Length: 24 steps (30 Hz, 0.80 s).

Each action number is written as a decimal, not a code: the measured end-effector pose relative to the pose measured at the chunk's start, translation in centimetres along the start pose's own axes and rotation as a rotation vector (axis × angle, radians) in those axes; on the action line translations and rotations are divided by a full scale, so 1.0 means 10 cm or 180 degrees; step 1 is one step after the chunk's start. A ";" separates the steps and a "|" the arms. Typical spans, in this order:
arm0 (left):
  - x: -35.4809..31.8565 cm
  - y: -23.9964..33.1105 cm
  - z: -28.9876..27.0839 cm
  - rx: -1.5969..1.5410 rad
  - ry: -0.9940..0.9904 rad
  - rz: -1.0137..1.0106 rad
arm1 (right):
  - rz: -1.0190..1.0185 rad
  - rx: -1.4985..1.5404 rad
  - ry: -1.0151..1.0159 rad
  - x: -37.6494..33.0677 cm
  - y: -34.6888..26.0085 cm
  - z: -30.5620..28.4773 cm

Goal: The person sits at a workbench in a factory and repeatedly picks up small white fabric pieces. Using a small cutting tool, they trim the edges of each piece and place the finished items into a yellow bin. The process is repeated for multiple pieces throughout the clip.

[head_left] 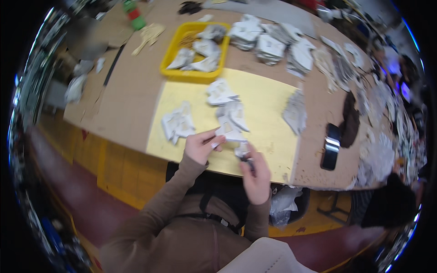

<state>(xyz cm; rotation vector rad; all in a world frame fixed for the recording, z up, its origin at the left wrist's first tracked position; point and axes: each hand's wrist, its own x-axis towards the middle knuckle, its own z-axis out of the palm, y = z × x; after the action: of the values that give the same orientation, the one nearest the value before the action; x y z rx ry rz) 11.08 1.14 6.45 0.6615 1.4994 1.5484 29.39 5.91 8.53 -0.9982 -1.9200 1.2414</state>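
My left hand [203, 145] pinches the edge of a white, curved flat piece [231, 133] with a pale patch on it, above the yellow sheet [200, 157]. Close on its right, my right hand [257, 177] is closed round a small dark object [248, 163] whose kind is blurred. A small white bit [242, 149] shows at those fingertips; whether it is held there I cannot tell. Just beyond the hands lie more white and grey pieces [236, 113] and a small white stack [221, 92]. Another group of white pieces [178, 122] rests to the left.
A yellow plastic basket [165, 68] holds several white-grey pieces. Stacks of white pieces [271, 48] stand behind. At right are a grey-white piece [296, 111], a black phone [331, 146] and a brown cloth [349, 123]. A green bottle [134, 16] stands far left.
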 end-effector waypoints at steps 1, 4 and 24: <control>-0.01 -0.01 -0.05 -0.0083 0.0124 -0.0033 | -0.0025 -0.0201 0.0135 0.04 0.02 0.00; 0.02 0.00 -0.24 -0.0193 0.0211 -0.0004 | 0.0019 -0.1071 0.0438 0.12 0.10 0.07; -0.18 -0.05 -0.03 -0.0482 -0.0565 -0.0335 | -0.0047 0.0109 0.0853 -0.01 -0.11 0.26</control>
<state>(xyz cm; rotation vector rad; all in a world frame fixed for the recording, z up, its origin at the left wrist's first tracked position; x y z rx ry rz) 11.86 -0.59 6.23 0.6057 1.2522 1.4667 27.03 4.33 8.61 -1.0718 -1.6909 1.0689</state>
